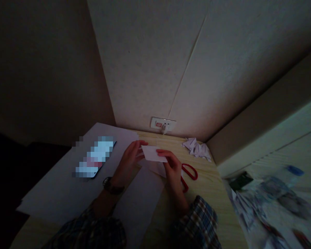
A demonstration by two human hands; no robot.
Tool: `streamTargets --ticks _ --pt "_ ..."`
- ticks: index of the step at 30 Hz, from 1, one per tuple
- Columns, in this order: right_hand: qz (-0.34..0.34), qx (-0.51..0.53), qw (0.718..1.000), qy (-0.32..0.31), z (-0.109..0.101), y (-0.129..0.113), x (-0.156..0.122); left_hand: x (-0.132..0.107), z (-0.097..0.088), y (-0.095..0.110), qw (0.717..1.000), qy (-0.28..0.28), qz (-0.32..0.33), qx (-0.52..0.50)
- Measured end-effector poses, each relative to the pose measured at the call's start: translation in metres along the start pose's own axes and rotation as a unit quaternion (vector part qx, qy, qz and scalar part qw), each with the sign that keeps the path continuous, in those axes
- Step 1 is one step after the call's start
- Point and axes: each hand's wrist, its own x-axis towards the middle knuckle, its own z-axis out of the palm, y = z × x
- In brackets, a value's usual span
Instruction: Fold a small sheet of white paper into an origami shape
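A small folded piece of white paper [149, 153] is held above the table, pinched at its right side by my right hand [172, 166]. At its left edge is my left hand [129, 155], with fingers stretched out and apart; some fingertips are partly behind the paper, and I cannot tell if they touch it. White paper sheets [140, 197] lie on the table beneath both hands. Red-handled scissors [191, 172] rest by my right wrist, their blades hidden.
Folded paper pieces [197, 148] sit at the table's back right corner. On the left, a lit phone [98, 155] lies on a stack of white paper [54, 186]. A plug is in the wall socket [162, 123]. A plastic bottle [282, 183] and litter lie right of the table [209, 186].
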Motion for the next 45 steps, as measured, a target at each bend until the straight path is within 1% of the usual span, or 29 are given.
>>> streamTargets --ticks 2,4,6,9,11,15,18,21,25,28,30,35,40,42,45 --pt "-0.018 -0.018 1.0 -0.013 -0.002 0.0 0.001 0.0 -0.002 -0.001 0.999 -0.017 -0.046 -0.015" --pt "-0.027 -0.038 0.998 -0.03 -0.003 0.0 0.001 0.001 -0.004 -0.003 0.997 -0.03 -0.077 0.003" --pt "-0.033 -0.052 0.997 -0.038 -0.003 -0.001 0.002 0.003 -0.006 -0.004 0.995 -0.047 -0.088 0.021" --pt "-0.044 -0.061 0.997 -0.032 -0.003 -0.001 0.003 0.003 -0.007 -0.003 0.994 -0.071 -0.085 0.025" --pt "-0.051 -0.061 0.996 -0.026 -0.002 -0.002 0.002 0.002 -0.006 -0.001 0.992 -0.086 -0.094 0.011" --pt "-0.057 -0.064 0.996 -0.019 -0.003 -0.004 0.001 -0.002 -0.003 -0.001 0.982 -0.129 -0.133 -0.027" --pt "-0.044 -0.063 0.997 -0.018 -0.003 -0.003 0.0 -0.002 -0.002 -0.003 0.98 -0.136 -0.14 -0.03" --pt "-0.017 -0.072 0.997 -0.01 -0.001 -0.002 -0.002 0.0 -0.002 -0.003 0.984 -0.126 -0.128 -0.013" --pt "0.025 -0.062 0.997 0.024 0.003 -0.001 -0.003 0.004 -0.003 -0.002 0.989 -0.107 -0.09 0.045" --pt "0.064 -0.046 0.996 0.044 0.003 0.001 -0.001 0.005 -0.003 -0.002 0.987 -0.108 -0.079 0.09" --pt "0.071 -0.05 0.995 0.051 0.002 0.003 0.001 0.004 -0.002 -0.002 0.986 -0.111 -0.078 0.101" --pt "0.043 -0.08 0.994 0.055 0.0 0.007 0.003 0.002 0.0 -0.003 0.987 -0.098 -0.057 0.116" --pt "0.032 -0.087 0.994 0.057 0.0 0.006 0.001 0.004 -0.003 -0.007 0.983 -0.122 -0.037 0.132" --pt "0.003 -0.086 0.995 0.05 0.0 0.005 0.001 0.005 -0.004 -0.008 0.981 -0.119 -0.015 0.153" --pt "-0.065 -0.097 0.992 0.041 0.0 0.003 0.002 0.005 -0.004 -0.006 0.977 -0.106 0.039 0.18"
